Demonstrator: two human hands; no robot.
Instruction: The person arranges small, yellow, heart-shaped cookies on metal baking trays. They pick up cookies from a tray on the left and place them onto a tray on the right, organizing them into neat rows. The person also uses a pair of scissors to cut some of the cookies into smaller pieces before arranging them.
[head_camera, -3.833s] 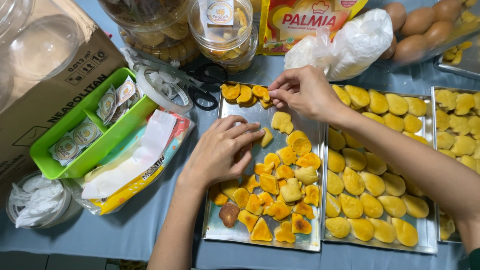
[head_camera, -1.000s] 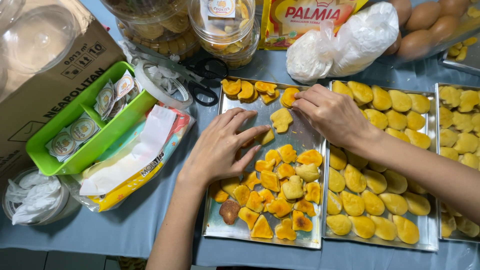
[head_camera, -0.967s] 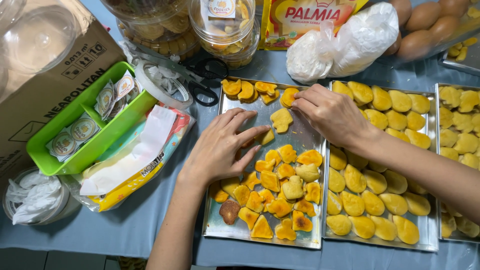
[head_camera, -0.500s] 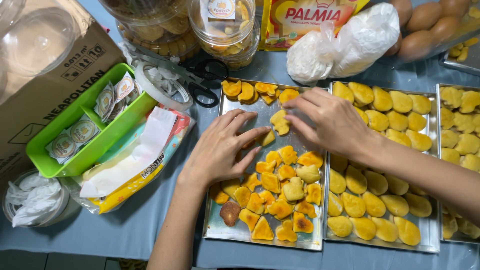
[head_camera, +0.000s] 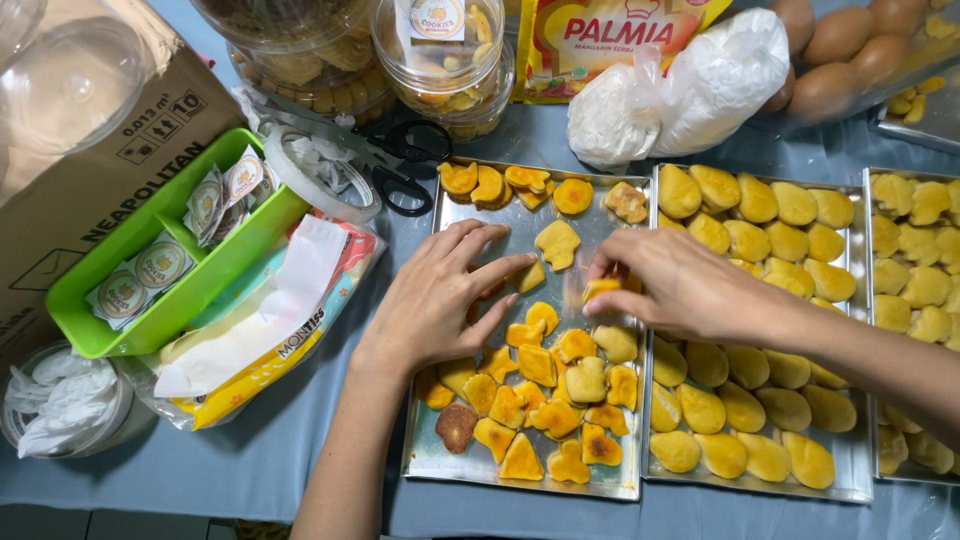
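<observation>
while my left hand (head_camera: 440, 300) lies flat and released on the metal tray (head_camera: 455, 465), fingertips touching a small yellow cookie (head_camera: 530, 275), my right hand (head_camera: 680, 290) pinches another cookie (head_camera: 603, 289) over the tray's middle. baked cookies crowd the tray's near half. just beside it sits a second tray (head_camera: 850, 485) of pale cookies; black scissors (head_camera: 405, 165) lie on the desk (head_camera: 250, 470).

Bright, even light falls from above, leaving only short soft shadows under each hand on the baking tray (head_camera: 520, 470); the metal shows a dull sheen rather than hard glare. Focus is sharp at the middle; the clear lid (head_camera: 70, 85) at the table's far left corner bows and softens slightly.
</observation>
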